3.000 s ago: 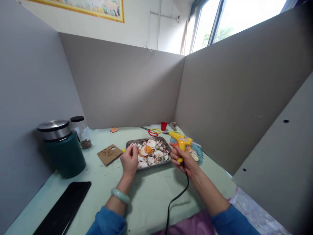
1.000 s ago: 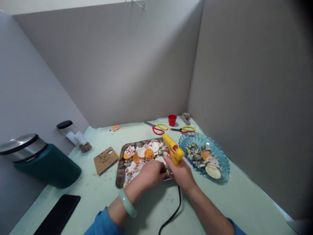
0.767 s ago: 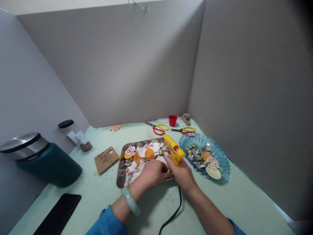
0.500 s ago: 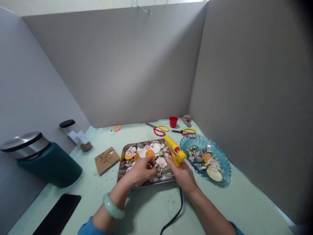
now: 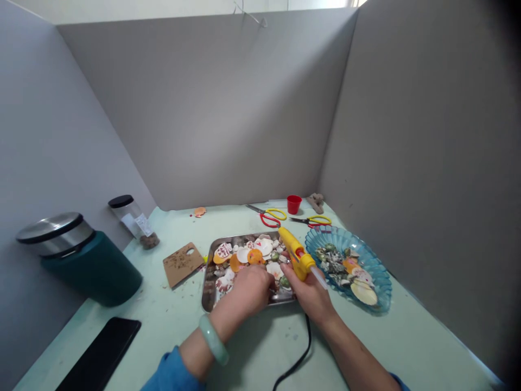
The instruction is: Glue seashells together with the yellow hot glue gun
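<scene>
A metal tray (image 5: pixel 208 288) of mixed seashells lies on the pale green table. My left hand (image 5: pixel 249 289), a green bangle on its wrist, rests over the tray's near side with fingers curled down among the shells; what they grip is hidden. My right hand (image 5: pixel 311 290) is closed round the handle of a yellow hot glue gun (image 5: pixel 296 253). The gun's nozzle points away over the tray, and its black cord (image 5: pixel 299 361) trails toward me.
A blue glass dish (image 5: pixel 380 290) of shells sits right of the tray. Two scissors (image 5: pixel 268 215) (image 5: pixel 313 220), a red cup (image 5: pixel 293 204), a cardboard piece (image 5: pixel 182 263), a jar (image 5: pixel 134 220), a teal canister (image 5: pixel 81 263) and a black phone (image 5: pixel 100 355) stand around. Grey partitions wall three sides.
My view tilted down to the table. My left hand moved from the tray's left edge to its near side, beside my right hand. The glue gun now leans over the tray.
</scene>
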Demonstrator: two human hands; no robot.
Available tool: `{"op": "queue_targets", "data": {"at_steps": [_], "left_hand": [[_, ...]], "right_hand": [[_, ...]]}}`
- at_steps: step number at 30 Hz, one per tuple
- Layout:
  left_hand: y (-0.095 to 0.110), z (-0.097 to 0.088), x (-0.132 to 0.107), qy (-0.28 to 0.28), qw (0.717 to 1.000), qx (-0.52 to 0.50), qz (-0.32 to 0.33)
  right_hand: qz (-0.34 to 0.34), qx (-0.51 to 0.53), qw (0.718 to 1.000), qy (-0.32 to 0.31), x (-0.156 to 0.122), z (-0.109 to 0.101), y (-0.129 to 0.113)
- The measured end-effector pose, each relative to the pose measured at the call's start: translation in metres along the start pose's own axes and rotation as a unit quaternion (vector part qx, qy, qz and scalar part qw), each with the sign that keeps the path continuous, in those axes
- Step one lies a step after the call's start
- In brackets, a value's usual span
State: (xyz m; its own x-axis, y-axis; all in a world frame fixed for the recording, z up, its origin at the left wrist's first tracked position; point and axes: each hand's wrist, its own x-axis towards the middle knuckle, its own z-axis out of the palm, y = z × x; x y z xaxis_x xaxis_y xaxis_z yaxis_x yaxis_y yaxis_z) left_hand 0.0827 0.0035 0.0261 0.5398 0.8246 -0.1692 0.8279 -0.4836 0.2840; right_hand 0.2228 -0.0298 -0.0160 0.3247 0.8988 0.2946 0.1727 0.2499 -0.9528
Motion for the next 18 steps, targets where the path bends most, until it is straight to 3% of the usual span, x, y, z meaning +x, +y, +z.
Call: {"op": "queue_targets", "data": {"at_steps": [7, 10, 12, 13, 15, 17, 18], "left_hand": [[0.002, 0.003, 0.010, 0.009, 0.999, -0.041, -0.004], [-0.010, 0.003, 0.004, 0.030, 0.994, -0.105, -0.003], [-0.021, 0.003, -0.002, 0.035, 0.978, -0.207, -0.017], [-0.027, 0.004, -0.005, 0.036, 0.935, -0.351, -0.045], [-0.039, 0.005, -0.014, 0.034, 0.796, -0.600, -0.066], [-0.049, 0.008, -0.021, 0.034, 0.688, -0.722, -0.072], [-0.053, 0.009, -0.024, 0.035, 0.652, -0.754, -0.077]], "right_hand": [[-0.012, 0.001, 1.000, -0.013, 0.000, 0.000, 0.001], [-0.004, -0.007, 1.000, -0.012, -0.001, 0.000, -0.001], [0.002, -0.011, 1.000, -0.015, -0.001, 0.000, -0.001], [0.003, -0.013, 1.000, -0.019, -0.001, -0.001, -0.001], [0.003, -0.016, 0.999, -0.032, -0.002, -0.001, 0.002], [0.000, -0.020, 0.999, -0.047, -0.001, -0.002, 0.006], [0.000, -0.021, 0.998, -0.052, -0.001, -0.003, 0.007]]}}
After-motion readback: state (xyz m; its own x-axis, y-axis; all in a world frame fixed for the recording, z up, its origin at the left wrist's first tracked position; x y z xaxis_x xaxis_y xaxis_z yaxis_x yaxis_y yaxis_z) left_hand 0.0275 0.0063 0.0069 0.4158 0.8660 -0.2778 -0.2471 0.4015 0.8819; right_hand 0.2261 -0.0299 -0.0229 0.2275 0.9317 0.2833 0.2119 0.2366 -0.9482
